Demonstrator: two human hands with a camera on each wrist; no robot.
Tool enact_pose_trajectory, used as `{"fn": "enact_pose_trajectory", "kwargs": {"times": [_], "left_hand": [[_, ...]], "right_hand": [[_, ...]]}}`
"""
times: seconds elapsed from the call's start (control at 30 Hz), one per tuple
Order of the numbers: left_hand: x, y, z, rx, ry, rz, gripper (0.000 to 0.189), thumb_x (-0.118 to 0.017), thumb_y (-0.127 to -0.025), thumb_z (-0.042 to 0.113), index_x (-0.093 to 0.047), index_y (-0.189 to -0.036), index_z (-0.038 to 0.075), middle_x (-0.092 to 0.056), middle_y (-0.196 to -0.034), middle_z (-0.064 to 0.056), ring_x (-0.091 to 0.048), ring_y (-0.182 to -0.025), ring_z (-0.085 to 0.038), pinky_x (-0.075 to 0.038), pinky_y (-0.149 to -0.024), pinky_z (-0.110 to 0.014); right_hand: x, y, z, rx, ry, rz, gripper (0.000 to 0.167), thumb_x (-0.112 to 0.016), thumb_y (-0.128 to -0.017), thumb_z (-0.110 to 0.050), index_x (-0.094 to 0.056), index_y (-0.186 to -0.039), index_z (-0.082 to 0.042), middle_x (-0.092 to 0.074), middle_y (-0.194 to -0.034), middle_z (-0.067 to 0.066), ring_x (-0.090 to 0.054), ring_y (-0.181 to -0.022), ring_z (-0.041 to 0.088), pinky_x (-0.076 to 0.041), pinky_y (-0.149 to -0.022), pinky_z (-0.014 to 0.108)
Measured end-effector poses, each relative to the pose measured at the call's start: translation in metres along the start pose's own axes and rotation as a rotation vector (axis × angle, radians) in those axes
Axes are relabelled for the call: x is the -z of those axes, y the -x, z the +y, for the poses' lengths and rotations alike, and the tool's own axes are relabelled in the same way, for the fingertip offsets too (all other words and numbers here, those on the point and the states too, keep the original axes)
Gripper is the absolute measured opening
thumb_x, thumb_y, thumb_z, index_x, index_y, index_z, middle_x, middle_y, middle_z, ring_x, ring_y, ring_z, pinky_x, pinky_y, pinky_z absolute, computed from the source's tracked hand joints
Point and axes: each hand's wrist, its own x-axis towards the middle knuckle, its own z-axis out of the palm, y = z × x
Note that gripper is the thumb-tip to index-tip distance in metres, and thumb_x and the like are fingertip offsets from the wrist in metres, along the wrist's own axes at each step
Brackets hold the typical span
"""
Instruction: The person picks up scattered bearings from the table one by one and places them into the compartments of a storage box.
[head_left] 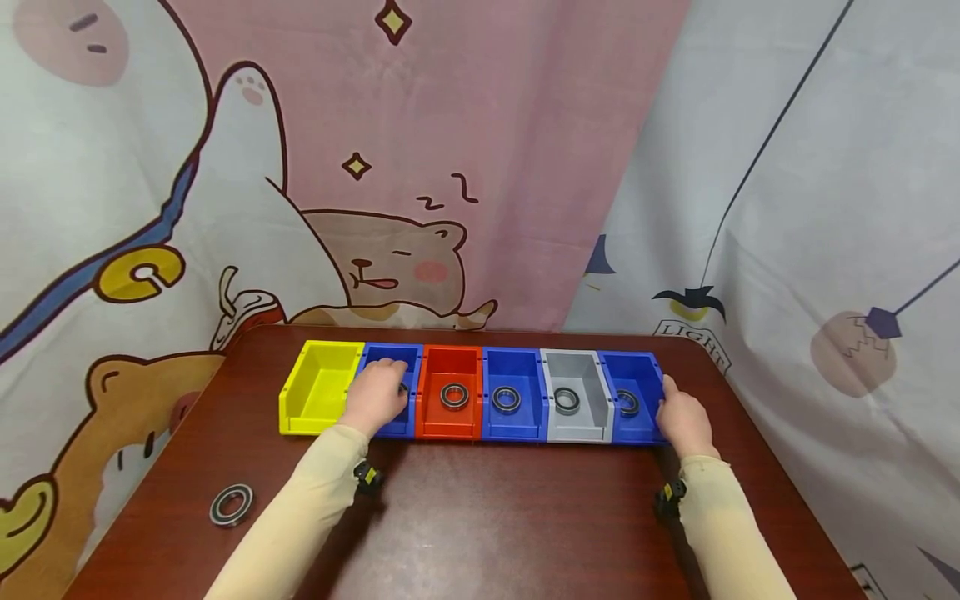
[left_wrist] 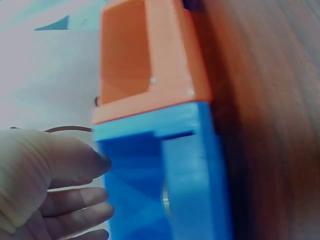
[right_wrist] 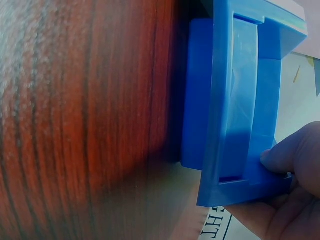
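My left hand (head_left: 375, 396) is above the second bin from the left, a blue bin (head_left: 396, 427). In the left wrist view its fingers (left_wrist: 80, 207) are loosely bent with nothing between them, and a metal ring edge (left_wrist: 166, 200) shows inside that bin. At the row's right end, my right hand (head_left: 685, 421) pinches the side wall of another blue bin (head_left: 639, 429), thumb inside and fingers outside. That bin contains a ball bearing (head_left: 627, 403). More bearings lie in the red bin (head_left: 450, 358), the middle blue bin (head_left: 513, 367) and the grey bin (head_left: 576, 367).
A yellow bin (head_left: 326, 387) without a bearing stands at the row's left end. One loose bearing (head_left: 232, 505) lies on the brown table (head_left: 480, 517), left of my left forearm. Behind the table hangs a printed curtain (head_left: 540, 167).
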Motion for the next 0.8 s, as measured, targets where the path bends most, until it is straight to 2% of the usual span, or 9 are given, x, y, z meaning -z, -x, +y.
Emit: {"fn": "enact_pose_trajectory", "kwargs": {"times": [0.2, 0.4, 0.67, 0.8], "left_hand": [[0.019, 0.01, -0.001, 0.01, 0.033, 0.043, 0.042, -0.075, -0.084, 0.014, -0.065, -0.122, -0.003, -0.066, -0.116, -0.022, -0.063, -0.106, -0.038, -0.051, -0.091, -0.052], [0.032, 0.027, -0.008, 0.0, 0.093, 0.113, 0.044, -0.077, -0.084, 0.014, -0.064, -0.121, -0.005, -0.066, -0.116, -0.023, -0.063, -0.105, -0.039, -0.051, -0.091, -0.052], [0.038, 0.055, -0.019, 0.007, 0.155, 0.216, 0.039, -0.077, -0.083, 0.01, -0.066, -0.117, -0.004, -0.068, -0.106, -0.02, -0.064, -0.096, -0.036, -0.054, -0.083, -0.052], [0.038, 0.068, -0.024, 0.018, 0.166, 0.228, 0.039, -0.077, -0.083, 0.009, -0.066, -0.117, -0.004, -0.068, -0.106, -0.02, -0.064, -0.096, -0.036, -0.054, -0.084, -0.052]], "right_hand": [[0.001, 0.0, 0.0, -0.012, -0.001, -0.008, 0.054, -0.047, -0.097, -0.003, -0.029, -0.145, 0.016, -0.054, -0.118, 0.042, -0.059, -0.099, 0.054, -0.047, -0.085, 0.062], [0.0, 0.0, 0.0, -0.016, 0.001, -0.007, 0.054, -0.047, -0.097, -0.003, -0.029, -0.144, 0.016, -0.055, -0.117, 0.042, -0.059, -0.099, 0.054, -0.047, -0.085, 0.062], [0.001, 0.0, 0.001, -0.013, 0.007, -0.013, 0.054, -0.048, -0.097, -0.003, -0.029, -0.144, 0.016, -0.055, -0.116, 0.042, -0.059, -0.098, 0.054, -0.047, -0.084, 0.062], [0.001, 0.0, 0.0, -0.009, 0.004, -0.01, 0.054, -0.048, -0.097, -0.002, -0.03, -0.144, 0.016, -0.055, -0.116, 0.042, -0.059, -0.098, 0.054, -0.047, -0.084, 0.062]]}}
